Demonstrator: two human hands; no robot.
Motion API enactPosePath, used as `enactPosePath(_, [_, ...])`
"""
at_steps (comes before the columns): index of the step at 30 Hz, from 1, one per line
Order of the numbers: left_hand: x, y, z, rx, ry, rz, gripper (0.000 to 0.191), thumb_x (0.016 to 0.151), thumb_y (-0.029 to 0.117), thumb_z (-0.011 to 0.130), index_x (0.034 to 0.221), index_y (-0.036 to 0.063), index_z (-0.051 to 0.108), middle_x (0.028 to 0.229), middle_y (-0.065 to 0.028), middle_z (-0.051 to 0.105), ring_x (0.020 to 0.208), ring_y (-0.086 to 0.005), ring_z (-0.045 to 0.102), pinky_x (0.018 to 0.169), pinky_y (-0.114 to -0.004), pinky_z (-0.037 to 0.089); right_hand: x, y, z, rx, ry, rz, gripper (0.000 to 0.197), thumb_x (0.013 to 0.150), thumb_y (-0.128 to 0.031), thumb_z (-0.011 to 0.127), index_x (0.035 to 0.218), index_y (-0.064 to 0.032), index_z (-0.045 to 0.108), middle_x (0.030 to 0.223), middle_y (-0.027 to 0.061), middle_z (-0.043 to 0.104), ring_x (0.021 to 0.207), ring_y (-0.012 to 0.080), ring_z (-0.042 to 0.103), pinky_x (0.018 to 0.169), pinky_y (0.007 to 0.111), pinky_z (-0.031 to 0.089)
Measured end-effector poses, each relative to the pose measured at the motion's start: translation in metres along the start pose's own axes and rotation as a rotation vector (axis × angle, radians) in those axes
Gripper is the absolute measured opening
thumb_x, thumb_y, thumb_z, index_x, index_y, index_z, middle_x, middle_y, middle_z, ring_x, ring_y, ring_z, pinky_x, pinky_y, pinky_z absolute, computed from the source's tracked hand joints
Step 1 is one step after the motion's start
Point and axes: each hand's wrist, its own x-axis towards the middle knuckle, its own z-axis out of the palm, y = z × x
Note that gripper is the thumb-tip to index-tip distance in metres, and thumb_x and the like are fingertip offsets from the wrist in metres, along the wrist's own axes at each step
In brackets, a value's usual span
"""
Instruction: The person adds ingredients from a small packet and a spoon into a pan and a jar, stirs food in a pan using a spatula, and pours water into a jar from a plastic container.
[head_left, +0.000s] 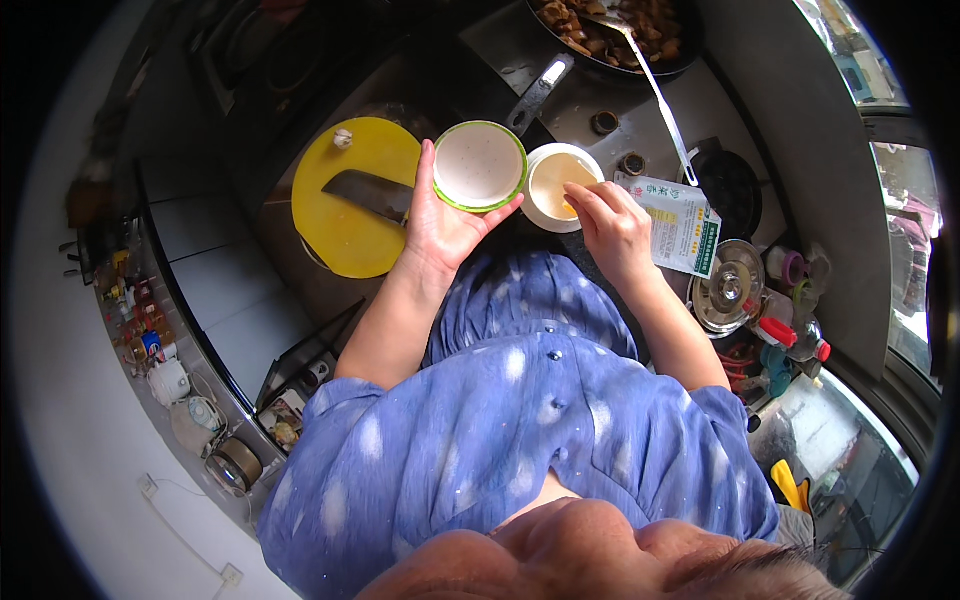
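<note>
My left hand (448, 234) holds a white bowl or lid with a green rim (481, 166), its round face turned up. Just right of it stands a white round tub (553, 180) with pale yellowish contents. The fingers of my right hand (611, 217) are pinched together over the tub's inside, by a small orange-yellow thing (570, 210) that they seem to grip; what it is cannot be made out. On a yellow round cutting board (337, 232) to the left lie a cleaver (367, 193) and a garlic bulb (343, 139). A printed seasoning pouch (671, 225) lies beside my right hand.
At the top right, a dark pan (690, 45) holds chunky brown food and a metal spatula (660, 97). Two small dark round caps (604, 122) sit below it. A glass lid (729, 289) and several bottles (806, 337) stand at the right, near the window.
</note>
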Motion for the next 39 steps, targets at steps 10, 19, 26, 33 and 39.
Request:
enactPosePath(10, [0.01, 0.02, -0.012, 0.004, -0.031, -0.071, 0.064, 0.09, 0.061, 0.056, 0.133, 0.0145, 0.049, 0.135, -0.0114, 0.053, 0.124, -0.0321, 0.052, 0.101, -0.057, 0.045, 0.015, -0.01, 0.0, 0.003, 0.178, 0.186, 0.015, 0.08, -0.005, 0.073, 0.094, -0.0062, 0.071, 0.083, 0.0092, 0.067, 0.071, 0.0251, 0.066, 0.064, 0.033, 0.054])
enactPosePath(19, [0.02, 0.039, -0.029, 0.022, -0.007, -0.196, 0.059, 0.093, 0.058, 0.053, 0.134, 0.0162, 0.05, 0.137, -0.0106, 0.052, 0.126, -0.0332, 0.05, 0.103, -0.058, 0.042, 0.007, -0.019, 0.022, 0.017, 0.063, 0.184, 0.012, 0.077, -0.003, 0.073, 0.089, -0.0069, 0.071, 0.085, 0.0085, 0.069, 0.076, 0.0255, 0.069, 0.067, 0.034, 0.056])
enactPosePath(26, [0.028, 0.047, -0.036, 0.019, -0.036, -0.265, 0.06, 0.091, 0.057, 0.057, 0.134, 0.0161, 0.05, 0.137, -0.0108, 0.051, 0.126, -0.0335, 0.05, 0.103, -0.058, 0.043, 0.004, -0.024, 0.0, -0.145, 0.027, 0.193, 0.011, 0.076, -0.001, 0.074, 0.085, -0.0063, 0.07, 0.083, 0.0079, 0.069, 0.074, 0.0247, 0.068, 0.065, 0.033, 0.055])
enactPosePath(33, [0.028, 0.055, -0.033, 0.056, -0.056, -0.305, 0.061, 0.091, 0.058, 0.057, 0.135, 0.0154, 0.049, 0.138, -0.0115, 0.051, 0.127, -0.0337, 0.05, 0.103, -0.058, 0.043, -0.001, -0.031, 0.026, -0.127, 0.177, 0.185, 0.009, 0.076, -0.004, 0.076, 0.084, -0.0071, 0.072, 0.085, 0.0067, 0.071, 0.076, 0.022, 0.068, 0.067, 0.031, 0.054])
enactPosePath(39, [0.027, 0.057, -0.036, 0.082, -0.077, -0.314, 0.066, 0.09, 0.06, 0.058, 0.136, 0.0143, 0.048, 0.138, -0.0122, 0.05, 0.127, -0.0336, 0.05, 0.103, -0.058, 0.043, -0.014, -0.038, 0.024, -0.186, 0.237, 0.39, 0.03, 0.077, -0.017, 0.08, 0.104, -0.0083, 0.073, 0.107, 0.008, 0.069, 0.104, 0.0269, 0.06, 0.091, 0.038, 0.048])
